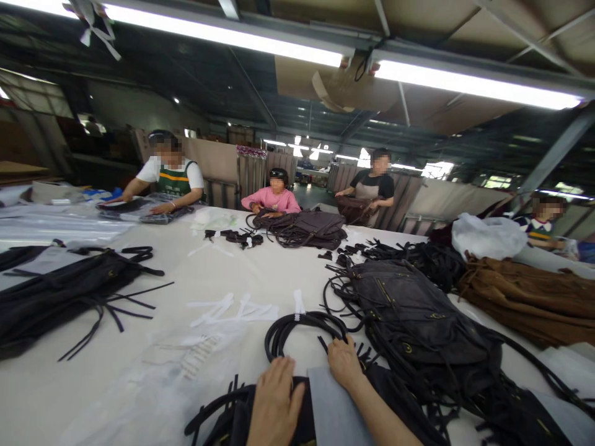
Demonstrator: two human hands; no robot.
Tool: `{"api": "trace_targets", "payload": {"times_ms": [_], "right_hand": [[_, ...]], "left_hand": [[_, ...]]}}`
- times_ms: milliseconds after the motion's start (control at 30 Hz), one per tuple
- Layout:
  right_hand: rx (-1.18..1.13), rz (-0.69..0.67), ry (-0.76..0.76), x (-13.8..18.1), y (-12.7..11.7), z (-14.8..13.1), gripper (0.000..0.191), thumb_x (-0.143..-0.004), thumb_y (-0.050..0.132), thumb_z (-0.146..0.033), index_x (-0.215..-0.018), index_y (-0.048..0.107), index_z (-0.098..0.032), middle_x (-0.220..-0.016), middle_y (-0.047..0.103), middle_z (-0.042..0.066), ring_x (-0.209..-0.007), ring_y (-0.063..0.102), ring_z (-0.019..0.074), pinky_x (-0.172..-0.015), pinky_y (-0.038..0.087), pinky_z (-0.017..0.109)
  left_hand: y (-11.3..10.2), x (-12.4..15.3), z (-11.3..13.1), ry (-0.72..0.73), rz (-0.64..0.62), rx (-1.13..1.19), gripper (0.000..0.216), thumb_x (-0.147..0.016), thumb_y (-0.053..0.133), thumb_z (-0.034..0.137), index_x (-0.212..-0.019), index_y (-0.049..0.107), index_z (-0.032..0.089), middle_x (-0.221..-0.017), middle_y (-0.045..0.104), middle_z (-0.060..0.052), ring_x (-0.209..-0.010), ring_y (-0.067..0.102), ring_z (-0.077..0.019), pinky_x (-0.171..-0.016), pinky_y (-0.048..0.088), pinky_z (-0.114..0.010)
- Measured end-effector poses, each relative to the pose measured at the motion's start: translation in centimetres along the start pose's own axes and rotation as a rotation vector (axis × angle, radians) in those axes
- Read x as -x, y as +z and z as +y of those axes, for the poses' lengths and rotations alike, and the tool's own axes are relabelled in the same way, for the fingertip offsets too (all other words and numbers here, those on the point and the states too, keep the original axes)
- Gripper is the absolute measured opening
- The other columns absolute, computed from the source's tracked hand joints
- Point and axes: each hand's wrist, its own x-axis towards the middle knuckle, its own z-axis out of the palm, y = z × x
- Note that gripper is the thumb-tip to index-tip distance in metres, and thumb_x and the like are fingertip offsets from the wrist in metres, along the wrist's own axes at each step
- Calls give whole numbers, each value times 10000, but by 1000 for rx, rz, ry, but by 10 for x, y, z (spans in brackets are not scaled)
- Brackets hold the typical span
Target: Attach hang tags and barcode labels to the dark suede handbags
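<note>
My left hand (275,401) lies flat with fingers stretched out on a black bag (232,418) at the near edge of the table. My right hand (344,362) rests with fingers extended on the top edge of a grey card sheet (330,412), touching black straps beside a coiled black strap bundle (297,328). Neither hand grips anything that I can see.
A white table (223,272) carries dark bags with straps at right (409,310), a black bag at left (56,291), a brown fringed bag (530,297), white paper strips (232,308) and clear plastic bags (153,378). Several other people work at the far side.
</note>
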Motion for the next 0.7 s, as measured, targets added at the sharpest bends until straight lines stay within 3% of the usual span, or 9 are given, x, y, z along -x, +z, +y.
{"api": "trace_targets", "payload": {"times_ms": [67, 133, 267, 467, 533, 600, 700], "right_hand": [[50, -11, -15, 0, -4, -4, 344, -818, 328, -38, -926, 642, -130, -894, 628, 112, -929, 562, 240, -1055, 183, 462], [97, -37, -25, -1, -7, -7, 363, -804, 325, -21, -964, 634, -124, -907, 623, 114, -934, 553, 247, -1060, 181, 473], [150, -108, -50, -6, -11, -12, 356, -811, 330, -31, -999, 627, -91, -922, 619, 140, -943, 545, 263, -1057, 189, 490], [23, -78, -1, -21, -26, -11, 363, -824, 318, -25, -1019, 608, -120, -1001, 610, 131, -989, 538, 242, -1008, 270, 452], [-49, -34, 93, -33, -37, -9, 369, -831, 320, -36, -1091, 566, -126, -1041, 595, 132, -1012, 533, 242, -958, 325, 420], [-90, 1, 167, -50, -49, -5, 387, -828, 345, -53, -1177, 499, -122, -1083, 574, 139, -1029, 531, 238, -909, 369, 379], [-122, 36, 203, -80, -69, 1, 418, -822, 378, -85, -1236, 427, -118, -1156, 530, 147, -1016, 544, 219, -851, 409, 323]], "left_hand": [[-13, -11, -23, -150, -21, -110, 379, -896, 326, 329, -1127, 558, 137, -1138, 608, -119, -1096, 525, -257, -866, 454, -413], [-16, -11, -36, -206, -73, -185, 374, -895, 309, 300, -1054, 590, 111, -1052, 630, -144, -1049, 535, -282, -830, 446, -436], [-2, 10, -43, -145, -148, -206, 341, -883, 314, 241, -1033, 600, 131, -967, 638, -133, -934, 559, -239, -829, 421, -416], [16, 26, -47, -30, -227, -236, 449, -834, 283, 58, -1047, 613, 275, -1095, 624, -53, -943, 574, -232, -820, 408, -441], [23, 28, -49, -53, -182, -254, 414, -850, 289, 102, -1034, 624, 261, -1081, 635, -62, -955, 572, -250, -852, 388, -484], [34, 32, -50, -91, -109, -260, 346, -877, 322, 248, -1042, 625, 215, -1068, 642, -100, -986, 560, -279, -896, 354, -528], [59, 43, -52, -81, 30, -284, 453, -841, 380, 474, -1097, 606, 176, -1107, 630, -139, -1041, 542, -299, -918, 341, -522]]}}
